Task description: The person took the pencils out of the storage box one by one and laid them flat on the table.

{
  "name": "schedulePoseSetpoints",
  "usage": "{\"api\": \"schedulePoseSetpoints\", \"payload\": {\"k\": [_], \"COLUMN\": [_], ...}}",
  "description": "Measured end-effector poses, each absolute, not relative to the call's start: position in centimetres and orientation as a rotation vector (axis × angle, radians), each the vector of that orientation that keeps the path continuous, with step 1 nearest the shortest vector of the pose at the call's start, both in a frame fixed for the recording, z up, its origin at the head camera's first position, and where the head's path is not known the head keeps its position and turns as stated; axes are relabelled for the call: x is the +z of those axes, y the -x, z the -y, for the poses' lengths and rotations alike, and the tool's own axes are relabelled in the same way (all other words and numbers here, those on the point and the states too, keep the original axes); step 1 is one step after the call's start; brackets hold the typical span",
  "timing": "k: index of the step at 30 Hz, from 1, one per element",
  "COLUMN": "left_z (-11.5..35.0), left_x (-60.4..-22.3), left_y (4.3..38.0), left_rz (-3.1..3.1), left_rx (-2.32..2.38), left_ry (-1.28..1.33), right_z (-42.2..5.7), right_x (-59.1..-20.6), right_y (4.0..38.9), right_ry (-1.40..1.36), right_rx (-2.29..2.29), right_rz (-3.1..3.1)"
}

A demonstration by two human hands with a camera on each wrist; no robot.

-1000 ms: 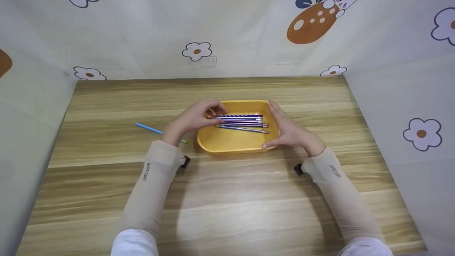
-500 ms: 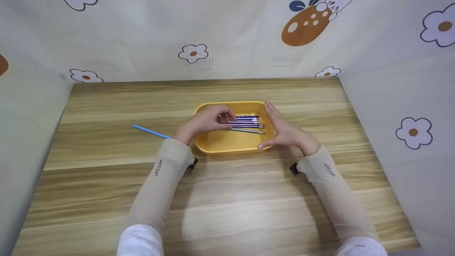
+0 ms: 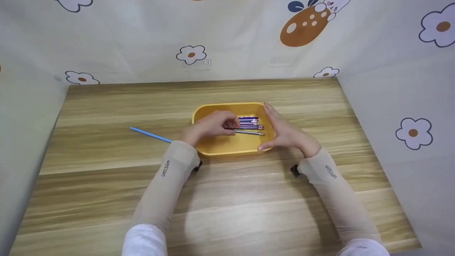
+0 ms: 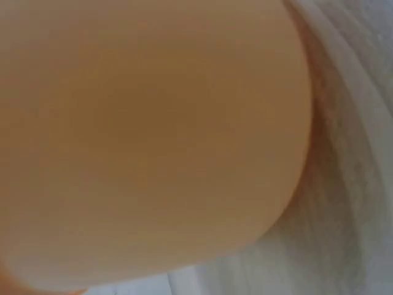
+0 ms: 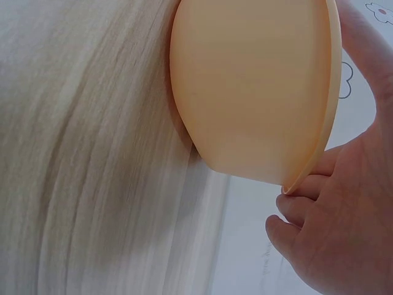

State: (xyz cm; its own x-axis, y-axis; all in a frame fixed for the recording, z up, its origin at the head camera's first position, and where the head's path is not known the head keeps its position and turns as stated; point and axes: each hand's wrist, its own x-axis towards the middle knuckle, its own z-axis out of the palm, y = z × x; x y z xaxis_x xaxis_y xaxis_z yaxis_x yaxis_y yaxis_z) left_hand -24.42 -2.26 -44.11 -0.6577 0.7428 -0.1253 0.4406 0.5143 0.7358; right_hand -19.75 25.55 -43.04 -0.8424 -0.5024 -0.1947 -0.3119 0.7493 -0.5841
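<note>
In the head view, a yellow plastic bin (image 3: 231, 153) stands on the table with several striped pencils (image 3: 250, 121) inside, their eraser ends to the right. My left hand (image 3: 213, 125) reaches into the bin over its left rim. Its curled fingers and thumb are around the left part of the pencils, whose left ends it hides. With my right hand (image 3: 289, 133) I hold the bin's right end, thumb at the near corner and fingers at the far one. The right wrist view shows this hand (image 5: 344, 221) at the bin's rim (image 5: 331, 117). The bin's outer wall (image 4: 153, 153) fills most of the left wrist view.
A blue stick-like pencil or pen (image 3: 151, 134) lies on the wooden table (image 3: 106, 106) left of the bin, its near end hidden by my left sleeve (image 3: 174, 167). Flower-printed cloth (image 3: 142, 42) encloses the table at the back and sides.
My left hand has moved right, deeper into the bin along the pencils, and now covers more of them. My right hand keeps its hold on the bin, and the camera view has shifted slightly.
</note>
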Motion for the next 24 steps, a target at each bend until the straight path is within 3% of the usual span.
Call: {"api": "schedulePoseSetpoints", "payload": {"k": [24], "left_z": [1.3], "left_x": [-45.3], "left_y": [24.1], "left_rz": [-2.401], "left_rx": [0.814], "left_ry": [-0.977], "right_z": [-25.3], "right_x": [-43.1], "right_y": [19.6], "right_ry": [0.590], "right_rx": [-0.791], "right_rz": [-2.602]}}
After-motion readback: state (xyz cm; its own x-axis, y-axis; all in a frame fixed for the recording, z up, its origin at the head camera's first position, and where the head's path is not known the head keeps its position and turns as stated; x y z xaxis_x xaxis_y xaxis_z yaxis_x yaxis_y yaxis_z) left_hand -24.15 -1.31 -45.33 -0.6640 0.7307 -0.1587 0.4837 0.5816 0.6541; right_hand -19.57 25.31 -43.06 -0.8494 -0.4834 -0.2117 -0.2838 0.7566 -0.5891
